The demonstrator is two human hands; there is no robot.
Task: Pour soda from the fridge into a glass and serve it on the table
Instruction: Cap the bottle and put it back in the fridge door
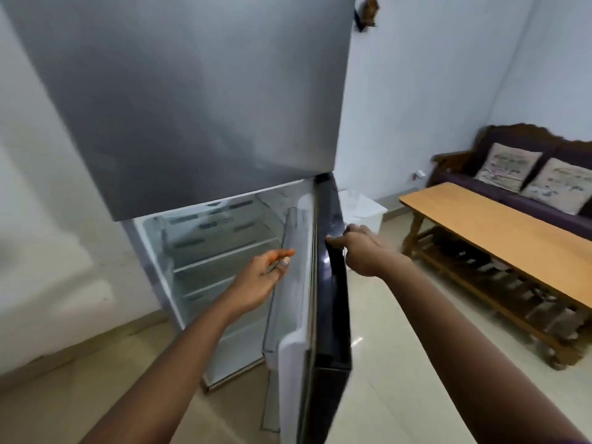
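Observation:
A tall grey fridge [179, 100] fills the left and centre of the head view. Its lower door [333, 309] stands swung out towards me, dark outside and white inside. My right hand [362, 248] is closed around the door's outer edge near the top. My left hand [266, 274] reaches into the gap, fingers apart, holding nothing, just in front of the door's inner shelf. Inside, the glass shelves [224, 251] look bare. No soda bottle or glass shows.
A long wooden table [499, 232] with a slatted lower shelf stands at the right. Behind it is a dark sofa [512, 193] with two pale cushions. A white bin [362, 209] sits beside the fridge. Pale tiled floor [400, 347] lies between fridge and table.

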